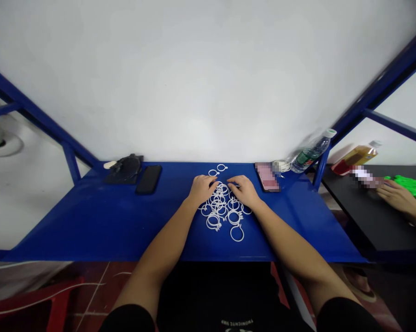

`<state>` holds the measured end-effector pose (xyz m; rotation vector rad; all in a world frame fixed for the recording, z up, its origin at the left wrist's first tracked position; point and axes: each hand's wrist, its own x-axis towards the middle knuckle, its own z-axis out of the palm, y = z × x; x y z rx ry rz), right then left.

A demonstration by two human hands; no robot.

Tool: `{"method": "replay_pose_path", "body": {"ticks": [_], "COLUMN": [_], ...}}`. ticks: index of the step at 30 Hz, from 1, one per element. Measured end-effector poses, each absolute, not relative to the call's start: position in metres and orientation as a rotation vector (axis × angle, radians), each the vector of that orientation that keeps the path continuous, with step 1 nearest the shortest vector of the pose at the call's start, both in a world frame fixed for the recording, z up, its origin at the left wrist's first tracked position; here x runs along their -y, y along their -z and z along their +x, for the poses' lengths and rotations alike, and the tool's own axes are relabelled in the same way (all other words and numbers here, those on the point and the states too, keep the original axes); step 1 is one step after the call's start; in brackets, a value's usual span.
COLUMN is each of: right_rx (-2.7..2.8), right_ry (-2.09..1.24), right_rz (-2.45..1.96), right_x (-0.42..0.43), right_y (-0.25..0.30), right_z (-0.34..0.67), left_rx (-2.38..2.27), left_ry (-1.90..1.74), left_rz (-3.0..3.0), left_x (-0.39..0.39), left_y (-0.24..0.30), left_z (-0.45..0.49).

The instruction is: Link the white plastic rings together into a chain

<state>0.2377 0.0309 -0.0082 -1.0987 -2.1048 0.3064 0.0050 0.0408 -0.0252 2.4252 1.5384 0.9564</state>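
A loose heap of white rings (218, 199), each with a small tab and looking like curtain rings, lies on the blue table (125, 230) in front of me. My left hand (203, 188) rests at the heap's upper left edge, thumb and fingers apart. On the opposite side, my right hand (243, 190) curves over the upper right edge, also with a gap between thumb and fingers. I see nothing held in either hand, though rings under the palms are partly hidden. One single ring (237, 233) lies nearest me, and two more sit beyond my fingertips.
A dark phone (149, 179) and a black crumpled item (125, 168) lie at left. To the right are a pink-screened phone (268, 177), a white cable (282, 166) and a water bottle (313, 151). Another person's hand (399, 197) is over the black table (363, 216), near green pieces (410, 185).
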Motion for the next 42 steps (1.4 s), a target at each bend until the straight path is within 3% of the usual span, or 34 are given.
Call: {"method": "replay_pose_path", "body": {"ticks": [27, 42], "right_rx": [2.422, 2.239], "right_ry": [-0.367, -0.291], "right_rz": [-0.999, -0.883], "right_x": [-0.029, -0.021], "right_y": [0.007, -0.002], "right_z": [0.239, 0.232], "left_rx": [-1.486, -1.588], "left_ry": [-0.728, -1.118], "left_rz": [2.394, 2.263], "left_x": [-0.024, -0.024], "left_y": [0.014, 0.009], "left_z": [0.013, 0.016]}}
